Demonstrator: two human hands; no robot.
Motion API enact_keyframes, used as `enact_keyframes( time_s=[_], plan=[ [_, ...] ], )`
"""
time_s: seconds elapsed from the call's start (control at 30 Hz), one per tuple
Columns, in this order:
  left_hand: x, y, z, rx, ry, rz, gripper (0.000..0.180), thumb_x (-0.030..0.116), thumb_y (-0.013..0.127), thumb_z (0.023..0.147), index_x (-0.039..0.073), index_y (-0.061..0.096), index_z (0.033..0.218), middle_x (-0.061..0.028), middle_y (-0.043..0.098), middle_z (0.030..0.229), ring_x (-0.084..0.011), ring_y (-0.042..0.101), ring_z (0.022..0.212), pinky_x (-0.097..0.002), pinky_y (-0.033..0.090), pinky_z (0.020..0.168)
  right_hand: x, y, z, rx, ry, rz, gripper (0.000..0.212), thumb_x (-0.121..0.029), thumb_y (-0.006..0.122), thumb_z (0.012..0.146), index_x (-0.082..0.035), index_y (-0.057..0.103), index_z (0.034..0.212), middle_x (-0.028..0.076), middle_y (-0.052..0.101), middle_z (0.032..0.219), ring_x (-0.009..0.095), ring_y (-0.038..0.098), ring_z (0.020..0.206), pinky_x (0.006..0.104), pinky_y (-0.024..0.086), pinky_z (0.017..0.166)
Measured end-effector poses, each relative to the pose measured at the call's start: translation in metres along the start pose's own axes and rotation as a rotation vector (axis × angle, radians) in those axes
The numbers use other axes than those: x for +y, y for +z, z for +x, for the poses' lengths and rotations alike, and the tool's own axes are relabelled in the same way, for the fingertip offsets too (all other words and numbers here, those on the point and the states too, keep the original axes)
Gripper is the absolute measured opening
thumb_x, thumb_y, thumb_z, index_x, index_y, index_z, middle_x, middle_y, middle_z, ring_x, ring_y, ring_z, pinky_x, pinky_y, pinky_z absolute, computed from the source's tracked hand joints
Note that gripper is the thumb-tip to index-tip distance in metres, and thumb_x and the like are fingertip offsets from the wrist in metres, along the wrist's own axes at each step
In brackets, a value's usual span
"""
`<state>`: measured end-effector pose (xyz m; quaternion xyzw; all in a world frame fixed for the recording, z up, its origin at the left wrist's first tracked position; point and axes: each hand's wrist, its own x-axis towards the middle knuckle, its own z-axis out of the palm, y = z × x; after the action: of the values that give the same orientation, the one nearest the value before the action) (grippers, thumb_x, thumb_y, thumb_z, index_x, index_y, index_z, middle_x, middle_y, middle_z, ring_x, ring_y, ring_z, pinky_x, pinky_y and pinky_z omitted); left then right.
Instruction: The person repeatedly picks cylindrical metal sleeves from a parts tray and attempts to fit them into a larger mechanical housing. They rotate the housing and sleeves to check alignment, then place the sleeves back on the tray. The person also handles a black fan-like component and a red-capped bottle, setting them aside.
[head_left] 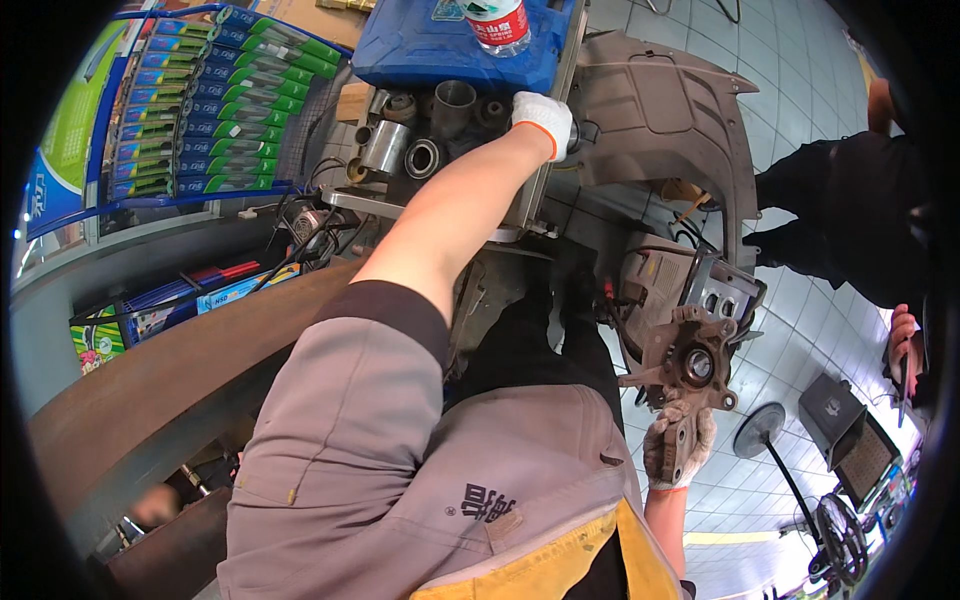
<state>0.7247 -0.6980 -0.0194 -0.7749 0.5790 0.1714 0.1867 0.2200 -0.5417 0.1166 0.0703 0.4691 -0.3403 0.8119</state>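
My right hand, in a soiled work glove, grips the lower arm of a rusty steering knuckle with a round bearing bore at its centre. It holds the knuckle out to the right of my body. My left arm reaches forward to a metal cart. There my left hand, in a white glove with an orange cuff, is at the right side of the cart's tray, beside several metal sleeves and rings. Its fingers are mostly hidden. Nearest to it are a dark upright cup-shaped sleeve, a shiny cylinder and a bearing-like ring.
A blue tool case with a water bottle lies on the cart. A large grey-brown plastic panel stands to the right, above a boxy machine. Boxed goods fill a rack at left. Another person stands at right.
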Motion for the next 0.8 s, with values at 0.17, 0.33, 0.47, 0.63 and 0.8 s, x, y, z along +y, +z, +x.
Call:
enact_keyframes(
  time_s=[0.17, 0.33, 0.47, 0.63, 0.8],
  plan=[
    [-0.005, -0.026, -0.064, -0.152, -0.14, -0.926, 0.059, 0.055, 0.09, 0.076, 0.004, 0.082, 0.105, -0.0086, 0.08, 0.105, -0.0181, 0.074, 0.095, -0.0369, 0.059, 0.089, -0.003, -0.013, 0.012, -0.097, 0.001, -0.087, 0.032, -0.029, 0.064, 0.099, -0.009, 0.065, 0.123, 0.001, 0.072, 0.111, 0.015, 0.068, 0.108, 0.0337, 0.053, 0.099],
    [0.09, -0.01, -0.166, -0.103, 0.056, -2.52, 0.047, 0.025, 0.063, 0.108, 0.0, 0.054, 0.146, -0.0157, 0.069, 0.135, -0.0278, 0.07, 0.122, -0.0444, 0.06, 0.104, -0.013, 0.001, 0.008, -0.135, 0.189, 0.224, 0.049, -0.038, 0.071, 0.099, -0.002, 0.056, 0.128, 0.005, 0.066, 0.108, 0.022, 0.067, 0.102, 0.0417, 0.061, 0.091],
    [0.168, -0.037, -0.237, 0.062, 0.327, -2.683, 0.048, 0.007, 0.076, 0.088, -0.001, 0.063, 0.133, -0.0128, 0.073, 0.124, -0.0278, 0.071, 0.118, -0.0438, 0.056, 0.108, -0.013, 0.036, -0.003, -0.232, 0.254, 0.326, 0.046, -0.039, 0.069, 0.1, -0.002, 0.057, 0.124, 0.005, 0.064, 0.107, 0.022, 0.066, 0.104, 0.0429, 0.06, 0.093],
    [0.177, -0.059, -0.278, -0.014, 0.342, -2.392, 0.091, -0.014, 0.074, 0.07, 0.001, 0.044, 0.155, -0.0177, 0.065, 0.141, -0.0311, 0.067, 0.129, -0.0445, 0.057, 0.11, -0.016, 0.063, -0.016, -0.324, 0.293, 0.322, 0.044, -0.038, 0.07, 0.099, -0.001, 0.058, 0.12, 0.007, 0.064, 0.108, 0.024, 0.066, 0.106, 0.0432, 0.059, 0.093],
    [0.176, -0.064, -0.298, -0.017, 0.3, -2.261, 0.105, -0.009, 0.068, 0.065, 0.004, 0.034, 0.163, -0.0189, 0.054, 0.154, -0.0373, 0.055, 0.143, -0.0535, 0.044, 0.122, -0.021, 0.075, -0.014, -0.401, 0.248, 0.151, 0.043, -0.027, 0.071, 0.097, 0.002, 0.06, 0.127, 0.015, 0.068, 0.11, 0.033, 0.07, 0.105, 0.052, 0.059, 0.099]
  ],
)
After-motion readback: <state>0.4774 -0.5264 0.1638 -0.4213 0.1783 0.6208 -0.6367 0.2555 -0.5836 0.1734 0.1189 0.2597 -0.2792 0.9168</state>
